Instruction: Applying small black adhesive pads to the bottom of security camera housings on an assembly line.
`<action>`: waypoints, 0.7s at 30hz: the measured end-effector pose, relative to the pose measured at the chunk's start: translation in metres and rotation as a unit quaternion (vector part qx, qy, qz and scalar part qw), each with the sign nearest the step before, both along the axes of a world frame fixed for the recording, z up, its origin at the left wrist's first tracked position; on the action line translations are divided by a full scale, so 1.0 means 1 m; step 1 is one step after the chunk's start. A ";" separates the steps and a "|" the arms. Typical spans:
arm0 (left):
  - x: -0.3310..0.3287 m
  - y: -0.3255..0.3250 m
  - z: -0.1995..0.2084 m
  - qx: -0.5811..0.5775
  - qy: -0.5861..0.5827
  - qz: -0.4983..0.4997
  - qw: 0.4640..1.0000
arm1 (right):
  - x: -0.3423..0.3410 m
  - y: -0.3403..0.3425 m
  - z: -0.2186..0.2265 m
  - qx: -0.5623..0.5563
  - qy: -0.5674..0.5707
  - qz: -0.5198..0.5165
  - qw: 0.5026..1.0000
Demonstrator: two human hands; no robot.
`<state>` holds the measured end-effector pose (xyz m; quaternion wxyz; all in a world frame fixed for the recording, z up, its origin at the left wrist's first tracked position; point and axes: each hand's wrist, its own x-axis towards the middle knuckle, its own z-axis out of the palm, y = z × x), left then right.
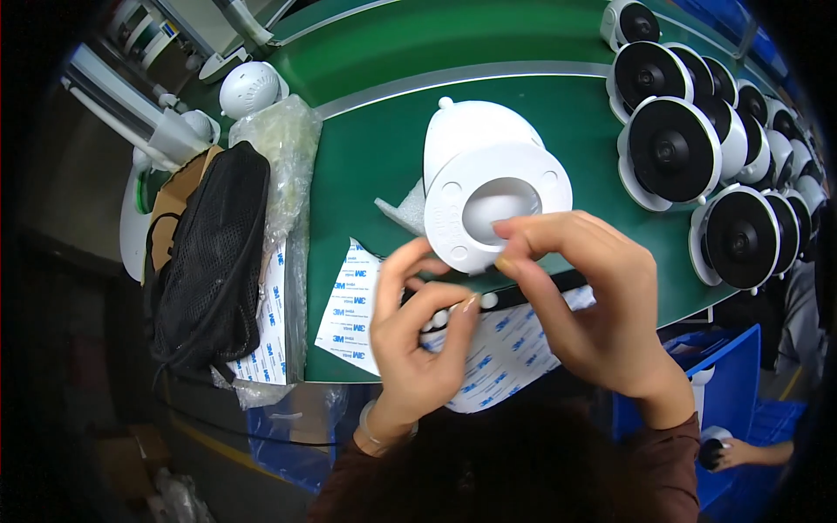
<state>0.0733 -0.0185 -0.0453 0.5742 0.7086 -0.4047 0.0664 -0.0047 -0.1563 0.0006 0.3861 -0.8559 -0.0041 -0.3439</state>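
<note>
The single view comes from a camera worn on the person's head, looking steeply down over the near edge of a green table (384,166); it sits close, so the left hand (417,327) and right hand (593,301) fill the middle of the picture, with the forearms entering from the lower edge. The wide lens bends the table's straight edges toward a dark round rim; a row of black and white round units (673,150) curves along the upper right.
</note>
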 end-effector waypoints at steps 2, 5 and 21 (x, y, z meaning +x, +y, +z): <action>-0.001 -0.003 0.003 0.026 0.040 -0.010 0.999 | 0.007 0.006 -0.001 -0.028 0.030 -0.050 0.998; 0.002 -0.006 0.000 -0.007 0.026 -0.011 1.000 | 0.013 0.010 -0.006 -0.028 0.022 -0.043 0.998; 0.008 -0.007 -0.004 -0.019 0.005 -0.020 1.000 | 0.018 0.015 -0.007 -0.063 0.040 -0.080 0.994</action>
